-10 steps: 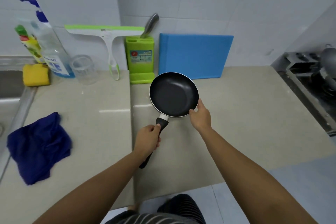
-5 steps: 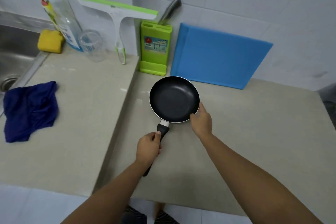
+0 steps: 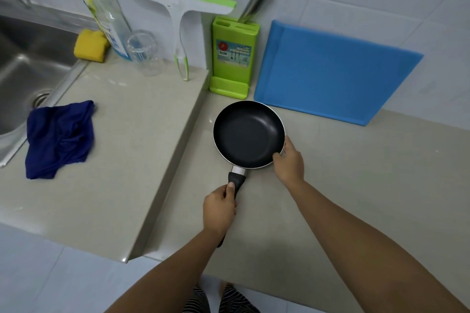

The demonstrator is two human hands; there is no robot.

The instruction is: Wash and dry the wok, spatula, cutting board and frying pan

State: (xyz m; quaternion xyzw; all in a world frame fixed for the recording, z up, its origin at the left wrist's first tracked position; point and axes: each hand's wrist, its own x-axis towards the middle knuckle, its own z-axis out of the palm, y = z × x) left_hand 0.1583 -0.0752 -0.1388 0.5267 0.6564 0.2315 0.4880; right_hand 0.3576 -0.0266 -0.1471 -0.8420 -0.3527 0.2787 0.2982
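A small black frying pan (image 3: 248, 133) sits upright over the lower beige counter, its handle pointing toward me. My left hand (image 3: 220, 208) grips the black handle, thumb on top. My right hand (image 3: 288, 157) holds the pan's near right rim with curled fingers. A blue cutting board (image 3: 330, 71) leans against the tiled wall just behind the pan. A dark blue cloth (image 3: 59, 138) lies crumpled on the raised counter by the sink (image 3: 23, 58). No wok or spatula is in view.
Along the wall stand a green knife block (image 3: 232, 58) with a knife, a green-and-white squeegee (image 3: 178, 7), an upturned clear glass (image 3: 145, 52), a spray bottle (image 3: 109, 10) and a yellow sponge (image 3: 90, 46). A step edge (image 3: 178, 150) divides the raised counter from the lower one.
My view has swung left and down, bringing the sink in and dropping the stove out of sight. Both hands keep the same hold on the pan.
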